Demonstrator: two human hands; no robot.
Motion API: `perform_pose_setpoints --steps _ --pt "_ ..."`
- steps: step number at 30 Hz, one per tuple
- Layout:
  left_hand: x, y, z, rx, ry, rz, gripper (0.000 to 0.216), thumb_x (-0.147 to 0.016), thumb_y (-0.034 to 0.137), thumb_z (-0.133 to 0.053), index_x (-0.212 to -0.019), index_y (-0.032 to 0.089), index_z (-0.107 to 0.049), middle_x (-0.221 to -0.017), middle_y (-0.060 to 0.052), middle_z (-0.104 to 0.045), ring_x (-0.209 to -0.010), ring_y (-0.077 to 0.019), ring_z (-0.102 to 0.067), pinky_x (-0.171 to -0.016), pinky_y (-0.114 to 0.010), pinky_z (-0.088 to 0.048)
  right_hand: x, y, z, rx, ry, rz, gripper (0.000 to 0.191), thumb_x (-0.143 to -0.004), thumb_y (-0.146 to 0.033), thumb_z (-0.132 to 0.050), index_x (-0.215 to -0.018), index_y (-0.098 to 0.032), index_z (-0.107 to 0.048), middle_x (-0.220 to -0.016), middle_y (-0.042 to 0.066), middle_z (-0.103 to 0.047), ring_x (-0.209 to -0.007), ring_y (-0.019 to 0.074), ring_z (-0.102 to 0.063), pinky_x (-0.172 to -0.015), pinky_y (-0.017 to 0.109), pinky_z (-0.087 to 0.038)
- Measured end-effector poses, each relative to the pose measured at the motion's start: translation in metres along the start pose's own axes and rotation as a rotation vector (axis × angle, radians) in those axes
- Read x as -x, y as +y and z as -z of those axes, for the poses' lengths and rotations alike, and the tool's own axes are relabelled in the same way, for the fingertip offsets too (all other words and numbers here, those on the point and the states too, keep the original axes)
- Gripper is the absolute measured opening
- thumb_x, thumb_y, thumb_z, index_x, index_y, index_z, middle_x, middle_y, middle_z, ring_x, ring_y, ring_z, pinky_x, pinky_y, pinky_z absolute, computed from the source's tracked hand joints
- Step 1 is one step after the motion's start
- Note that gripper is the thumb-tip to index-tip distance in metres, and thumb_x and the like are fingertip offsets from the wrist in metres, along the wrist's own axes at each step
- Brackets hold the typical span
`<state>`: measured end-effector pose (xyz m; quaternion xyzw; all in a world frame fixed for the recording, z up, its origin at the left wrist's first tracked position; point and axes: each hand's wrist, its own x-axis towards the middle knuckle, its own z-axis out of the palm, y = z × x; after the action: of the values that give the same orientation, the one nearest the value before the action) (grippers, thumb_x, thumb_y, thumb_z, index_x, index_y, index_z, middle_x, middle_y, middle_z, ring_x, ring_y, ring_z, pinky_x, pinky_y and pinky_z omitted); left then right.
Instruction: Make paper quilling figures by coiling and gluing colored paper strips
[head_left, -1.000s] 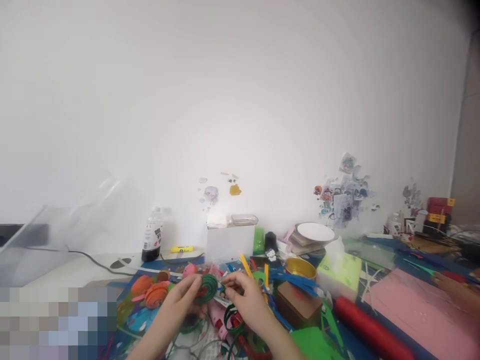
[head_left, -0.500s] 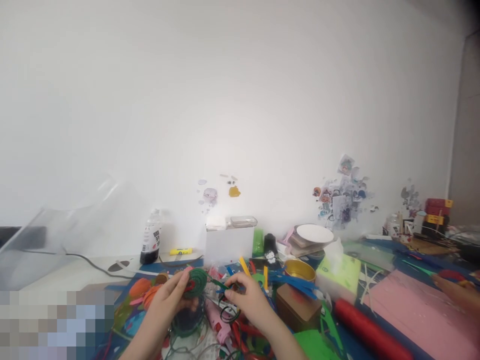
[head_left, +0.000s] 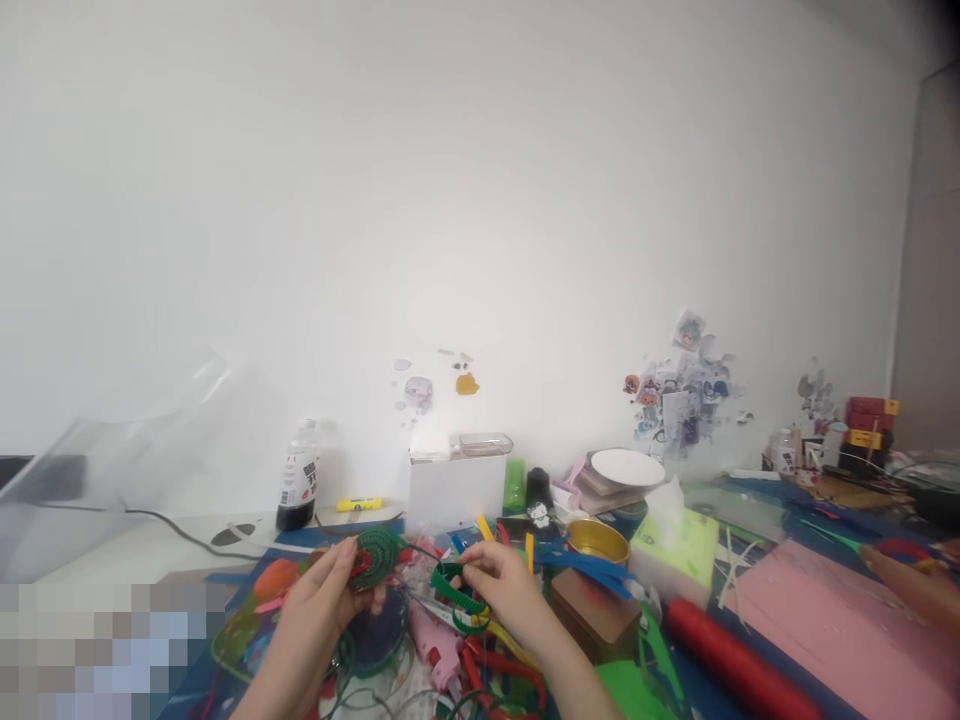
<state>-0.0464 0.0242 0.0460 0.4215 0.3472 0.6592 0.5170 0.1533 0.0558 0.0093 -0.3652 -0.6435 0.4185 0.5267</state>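
Observation:
A flat round coil of green corded strip [head_left: 377, 558], red at its left edge, is gripped at the side by my left hand [head_left: 324, 595], fingers closed on it. From the coil a thin green strip runs right to my right hand [head_left: 501, 582]. Thumb and forefinger of that hand pinch the strip, and its loose length hangs in a green curl [head_left: 455, 592] below the fingers. Under the hands lies a pink glue gun [head_left: 436, 648]. A dark blue round thing [head_left: 379, 630] sits beneath the coil, partly hidden by my left hand.
Red pipe cleaners [head_left: 517, 680] and cords clutter the near table. At right are a brown box [head_left: 589, 612], a tissue box [head_left: 675, 560], a red roll [head_left: 739, 660] and pink sheet [head_left: 840, 630]. Another person's hand [head_left: 911, 590] is far right. A bottle [head_left: 298, 475] stands back left.
My left hand and the coil have shifted slightly left. The green strip's hanging curl now shows broader and brighter below my right hand, which stays pinched on it.

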Motion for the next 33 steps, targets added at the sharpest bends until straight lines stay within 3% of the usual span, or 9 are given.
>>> perform_pose_setpoints --steps 3,8,11,13,15,19,21,26,33 --pt "-0.003 -0.004 0.003 -0.019 0.021 -0.026 0.039 -0.057 0.049 -0.07 -0.076 0.016 -0.06 -0.058 0.002 -0.058 -0.048 -0.0139 -0.054 -0.047 -0.026 -0.047 0.0 0.0 0.003 0.098 0.031 0.102 0.019 -0.076 -0.033 -0.057 -0.086 -0.018 -0.061 -0.083 0.005 -0.065 -0.077 0.0191 -0.06 -0.066 0.029 -0.046" --pt "-0.005 -0.016 0.002 -0.081 0.027 -0.066 0.039 -0.057 0.048 -0.07 -0.078 0.017 -0.059 -0.06 0.003 -0.06 -0.05 -0.0164 -0.058 -0.05 -0.028 -0.051 0.005 -0.006 -0.002 0.34 0.218 0.336 0.025 -0.08 -0.033 -0.052 -0.1 -0.02 -0.059 -0.1 0.007 -0.059 -0.083 0.0187 -0.055 -0.072 0.03 -0.045" --pt "-0.003 -0.023 -0.003 -0.059 0.063 -0.03 0.045 -0.055 0.046 -0.071 -0.088 0.017 -0.059 -0.064 0.003 -0.062 -0.048 -0.0172 -0.06 -0.052 -0.031 -0.052 0.011 -0.008 -0.012 0.604 0.141 0.462 0.032 -0.071 -0.03 -0.065 -0.101 -0.022 -0.059 -0.101 0.006 -0.058 -0.092 0.0223 -0.053 -0.081 0.034 -0.043" --pt "-0.001 -0.025 -0.005 -0.033 0.076 -0.004 0.047 -0.055 0.044 -0.072 -0.091 0.018 -0.059 -0.064 0.003 -0.062 -0.049 -0.0167 -0.06 -0.053 -0.031 -0.052 0.013 -0.004 -0.02 0.741 0.089 0.481 0.045 -0.064 -0.026 -0.071 -0.107 -0.022 -0.056 -0.104 0.007 -0.057 -0.097 0.0258 -0.051 -0.083 0.037 -0.042" --pt "0.0 -0.023 -0.006 0.02 0.043 0.009 0.043 -0.058 0.043 -0.071 -0.09 0.017 -0.059 -0.061 0.003 -0.061 -0.048 -0.0153 -0.058 -0.051 -0.028 -0.05 0.012 0.003 -0.025 0.821 0.083 0.461 0.046 -0.066 -0.018 -0.068 -0.11 -0.021 -0.053 -0.106 0.008 -0.058 -0.098 0.0271 -0.052 -0.083 0.039 -0.043" --pt "0.002 -0.014 -0.008 0.178 -0.143 0.029 0.028 -0.069 0.04 -0.063 -0.079 0.014 -0.061 -0.05 0.003 -0.054 -0.041 -0.0111 -0.046 -0.041 -0.024 -0.042 0.011 0.013 -0.028 0.794 -0.007 0.411 0.038 -0.071 -0.003 -0.054 -0.106 -0.02 -0.054 -0.099 0.007 -0.062 -0.092 0.0233 -0.057 -0.079 0.034 -0.045" --pt "0.002 -0.009 -0.008 0.254 -0.164 0.052 0.02 -0.074 0.033 -0.058 -0.075 0.013 -0.061 -0.05 0.001 -0.054 -0.041 -0.0103 -0.045 -0.041 -0.023 -0.042 0.013 0.011 -0.028 0.758 -0.057 0.403 0.033 -0.073 -0.003 -0.052 -0.101 -0.02 -0.056 -0.094 0.005 -0.063 -0.088 0.0218 -0.058 -0.076 0.032 -0.045" --pt "-0.003 -0.006 -0.005 0.327 0.06 0.039 0.022 -0.082 0.015 -0.04 -0.067 0.013 -0.057 -0.065 -0.007 -0.063 -0.05 -0.0136 -0.055 -0.05 -0.029 -0.05 0.017 0.0 -0.028 0.595 -0.072 0.458 0.025 -0.073 -0.005 -0.051 -0.091 -0.021 -0.056 -0.09 0.003 -0.062 -0.085 0.0181 -0.057 -0.075 0.028 -0.043" --pt "-0.011 -0.005 0.004 0.385 0.123 -0.06 0.031 -0.085 0.014 -0.035 -0.065 0.012 -0.058 -0.061 -0.006 -0.062 -0.052 -0.0143 -0.057 -0.052 -0.029 -0.052 0.017 -0.006 -0.026 0.431 -0.09 0.687 0.031 -0.059 0.006 -0.039 -0.071 -0.021 -0.048 -0.095 0.003 -0.061 -0.092 0.0164 -0.053 -0.083 0.031 -0.039"
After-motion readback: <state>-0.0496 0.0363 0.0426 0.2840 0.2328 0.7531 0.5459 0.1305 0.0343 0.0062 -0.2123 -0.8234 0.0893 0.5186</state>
